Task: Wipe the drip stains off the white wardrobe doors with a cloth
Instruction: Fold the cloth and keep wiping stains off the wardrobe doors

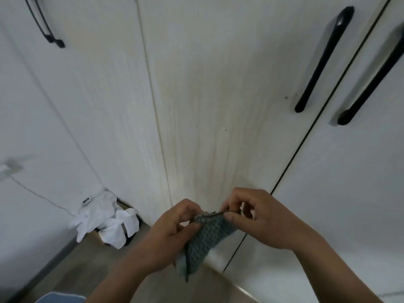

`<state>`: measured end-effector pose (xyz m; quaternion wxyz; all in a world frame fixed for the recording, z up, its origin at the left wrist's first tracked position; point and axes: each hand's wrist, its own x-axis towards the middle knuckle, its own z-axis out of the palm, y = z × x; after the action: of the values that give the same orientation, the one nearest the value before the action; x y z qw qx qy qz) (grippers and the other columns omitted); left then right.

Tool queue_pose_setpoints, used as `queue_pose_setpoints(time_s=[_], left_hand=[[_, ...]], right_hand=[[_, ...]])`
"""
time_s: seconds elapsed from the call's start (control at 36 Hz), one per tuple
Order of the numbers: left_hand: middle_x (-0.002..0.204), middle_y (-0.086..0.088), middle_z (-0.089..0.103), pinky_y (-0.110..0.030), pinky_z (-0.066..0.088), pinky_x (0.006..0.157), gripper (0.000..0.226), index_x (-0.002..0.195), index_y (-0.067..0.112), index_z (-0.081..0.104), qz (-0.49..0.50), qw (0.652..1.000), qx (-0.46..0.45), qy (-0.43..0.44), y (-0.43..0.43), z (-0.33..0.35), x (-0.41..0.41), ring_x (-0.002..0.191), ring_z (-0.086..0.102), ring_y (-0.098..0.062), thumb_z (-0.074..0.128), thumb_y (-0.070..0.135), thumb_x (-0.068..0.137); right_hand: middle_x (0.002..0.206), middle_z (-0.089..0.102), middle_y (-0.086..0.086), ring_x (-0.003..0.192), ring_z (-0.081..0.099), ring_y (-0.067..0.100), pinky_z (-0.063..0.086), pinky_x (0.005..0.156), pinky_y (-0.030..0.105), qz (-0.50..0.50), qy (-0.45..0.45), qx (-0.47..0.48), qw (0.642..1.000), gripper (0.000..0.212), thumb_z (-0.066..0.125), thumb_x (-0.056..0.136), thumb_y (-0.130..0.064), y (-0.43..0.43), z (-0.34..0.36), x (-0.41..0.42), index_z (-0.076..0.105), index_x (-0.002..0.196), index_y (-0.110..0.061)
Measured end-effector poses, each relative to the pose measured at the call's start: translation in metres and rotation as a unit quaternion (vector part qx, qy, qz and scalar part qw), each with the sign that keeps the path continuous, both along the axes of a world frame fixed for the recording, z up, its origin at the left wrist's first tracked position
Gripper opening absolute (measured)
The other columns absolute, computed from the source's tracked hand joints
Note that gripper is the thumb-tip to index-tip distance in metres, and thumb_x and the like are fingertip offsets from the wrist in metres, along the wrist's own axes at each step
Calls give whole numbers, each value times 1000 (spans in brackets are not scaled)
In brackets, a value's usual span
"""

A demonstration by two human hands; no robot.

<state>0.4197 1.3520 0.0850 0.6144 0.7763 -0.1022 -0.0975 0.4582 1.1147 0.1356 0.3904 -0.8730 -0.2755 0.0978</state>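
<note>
Head view: we look down the front of the white wardrobe doors (218, 73) towards the floor (65, 270), with both our hands low in the middle of the frame.
Cloth: we hold a grey-green knitted cloth (205, 239) in front of the middle door, near its foot. It hangs from its top edge between our hands, and we cannot tell whether it touches the door.
Left hand: our left hand (172, 235) grips the cloth's left side, with the fingers curled close together over the fabric and the thumb pressed against it.
Right hand: our right hand (262, 217) pinches the cloth's top right corner between thumb and forefinger. The other fingers are loosely curled above, slightly apart.
Drip stains: faint yellowish drip stains (196, 145) run down the middle door in long streaks. They are heaviest along its left seam and down its centre, above our hands.
Specks: we see a few dark specks (286, 97) just left of the middle handle's lower end.
Handles: the black middle handle (323, 62) sits on the middle door's right side. The right handle (371, 77) is just across the dark gap on the next door, and the left handle (43, 22) is at the top left.
Floor corner: a crumpled white bag (109, 221) drapes over a small dark bin at the foot of the left door.
Wall: at the far left we see a blurred wall fitting (11, 167) with a thin cable (43, 197) trailing down towards the bag.
</note>
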Motion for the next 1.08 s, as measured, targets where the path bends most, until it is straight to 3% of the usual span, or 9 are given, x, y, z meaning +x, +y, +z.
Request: queue_pose_setpoints(time_s=[0.08, 0.14, 0.25, 0.33, 0.42, 0.56, 0.81, 0.97, 1.08], left_hand=[[103, -11, 72, -37, 46, 63, 21, 101, 29, 55, -40, 998, -40, 29, 10, -4, 16, 74, 63, -24, 57, 8, 102], [98, -3, 69, -29, 46, 61, 35, 93, 28, 55, -67, 997, -37, -1, 12, -8, 29, 69, 61, -14, 55, -6, 98], [79, 9, 62, -24, 49, 62, 47, 76, 33, 55, -102, 992, -44, -59, 20, -7, 53, 69, 58, -6, 55, -13, 87], [81, -6, 62, -31, 48, 63, 31, 79, 29, 54, -128, 986, -74, -77, 28, -6, 67, 73, 59, -16, 60, 0, 86], [86, -10, 64, -26, 48, 70, 21, 83, 28, 51, -179, 975, -100, -80, 50, -7, 82, 81, 65, -18, 67, 15, 89], [111, 7, 72, -18, 48, 94, 25, 93, 24, 58, -218, 966, -64, -121, 84, -3, 94, 115, 66, -13, 80, 26, 81], [74, 1, 58, -24, 48, 63, 39, 67, 28, 45, -262, 937, -35, -228, 113, 71, 81, 68, 56, -8, 83, 34, 71], [112, -16, 69, -63, 55, 88, 38, 117, 29, 53, -382, 922, -43, -44, 122, 113, 66, 99, 69, -45, 68, 2, 94], [108, -35, 68, -56, 52, 88, 38, 120, 13, 56, -407, 896, -165, 61, 121, 129, 59, 94, 66, -47, 61, -4, 86]], right_hand=[[103, 70, -19, 93, 59, 13, 41, 73, 16, -32, 6, 28, 999, 21, 69, 94, -22, 5, -6, 7, 53, 80, -20], [110, 66, -17, 108, 56, 12, 40, 84, 14, -50, -10, 42, 998, 23, 70, 94, -19, 8, -8, 8, 52, 80, -21], [132, 50, -16, 141, 37, 10, 39, 107, 31, -113, 24, 65, 991, 23, 69, 95, -31, 22, -12, 3, 53, 81, -37], [113, 66, -3, 110, 63, 11, 54, 89, 46, -183, 63, 119, 974, 22, 66, 98, -33, 37, -7, -1, 52, 81, -30], [74, 56, -1, 67, 51, 16, 44, 60, 36, -256, 29, 134, 957, 22, 68, 97, -30, 66, -2, -12, 54, 81, -25], [76, 68, -1, 71, 63, 11, 53, 64, 30, -366, -28, 171, 914, 16, 79, 87, -14, 121, 8, -38, 66, 79, -14], [87, 63, -4, 79, 61, 9, 48, 72, 22, -367, -89, 130, 917, 19, 74, 91, -10, 175, 57, -73, 60, 91, -23], [89, 70, 3, 79, 65, 24, 53, 76, 45, -344, -100, 209, 910, 27, 75, 91, -18, 187, 83, -87, 59, 112, -23], [112, 71, 17, 101, 68, 36, 52, 92, 52, -343, 71, 394, 850, 49, 70, 90, -50, 185, 71, -92, 60, 125, -17]])
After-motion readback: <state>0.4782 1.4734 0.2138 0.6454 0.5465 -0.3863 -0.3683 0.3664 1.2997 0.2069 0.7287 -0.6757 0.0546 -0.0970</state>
